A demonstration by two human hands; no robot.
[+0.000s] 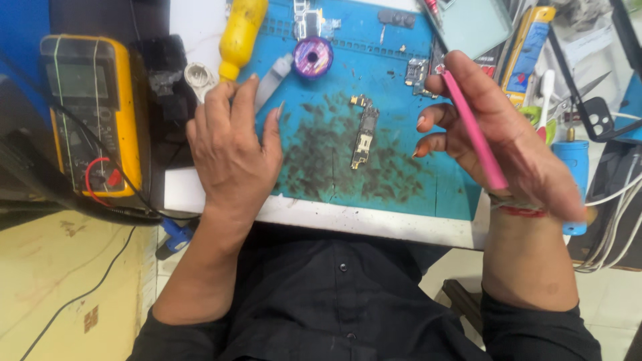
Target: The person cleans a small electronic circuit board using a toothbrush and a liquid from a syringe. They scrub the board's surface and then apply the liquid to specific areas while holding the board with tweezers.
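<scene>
The right hand (498, 127) pinches a pink stick (473, 127) whose tip its fingers hide, the left hand (231, 144) rests flat and spread on the blue mat (401, 80), and a small circuit board (364, 134) lies between them.

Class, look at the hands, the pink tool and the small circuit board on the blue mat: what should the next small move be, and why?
Probably bring the right hand down so the pink tool meets the circuit board. The tool is raised and the board lies untouched between both hands; the left hand rests flat beside it.
</scene>
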